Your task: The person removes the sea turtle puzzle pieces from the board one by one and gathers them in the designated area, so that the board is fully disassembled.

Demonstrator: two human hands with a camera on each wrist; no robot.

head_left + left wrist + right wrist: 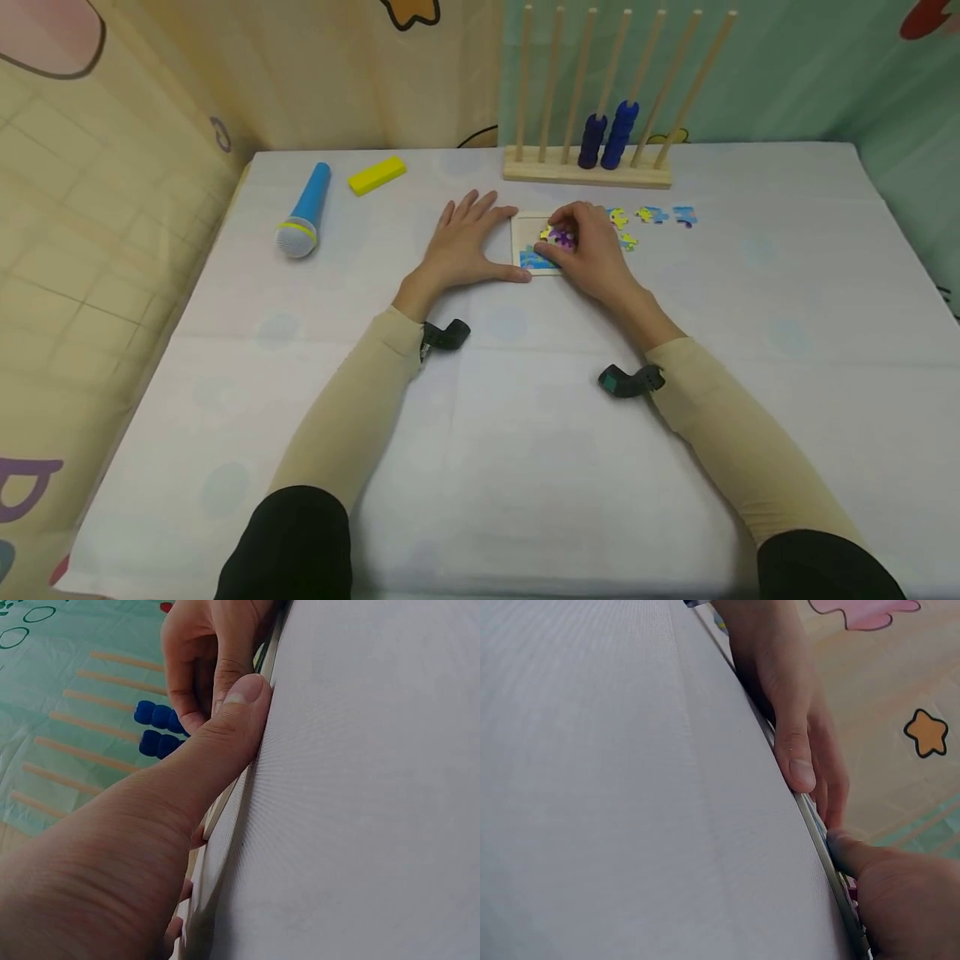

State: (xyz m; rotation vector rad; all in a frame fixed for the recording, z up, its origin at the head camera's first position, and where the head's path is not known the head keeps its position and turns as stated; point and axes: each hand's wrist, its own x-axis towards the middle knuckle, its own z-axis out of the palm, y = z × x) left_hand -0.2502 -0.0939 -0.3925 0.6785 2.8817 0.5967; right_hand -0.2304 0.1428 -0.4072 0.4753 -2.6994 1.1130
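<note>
- Two bare hands are seen at a small pale puzzle frame [515, 242], which is set flat on the white tablecloth [510, 467], toward the far side.
- The left hand [468, 242] is spread at the left of the frame, nothing being gripped; the near-left corner is touched by its thumb, and its forefinger is laid by the far-left corner.
- The right hand [596, 254] is held over the right part of the frame, its fingers bent and its thumb set opposite; whether the purple puzzle piece [562, 239] beneath them is pinched or only pressed cannot be told.
- Blue pieces [534, 261] are seen inside the frame, along its near side.
- Four loose pieces [686, 216] are seen to the right of the frame, two of them partly hidden just beside the right hand.
- A wooden peg rack [587, 172] is placed beyond the frame at the far edge; seven pegs are carried by it, and dark blue beads [620, 135] are threaded on two.
- A blue toy microphone [303, 217] is laid at the far left, with a yellow block [377, 176] placed to its right.
</note>
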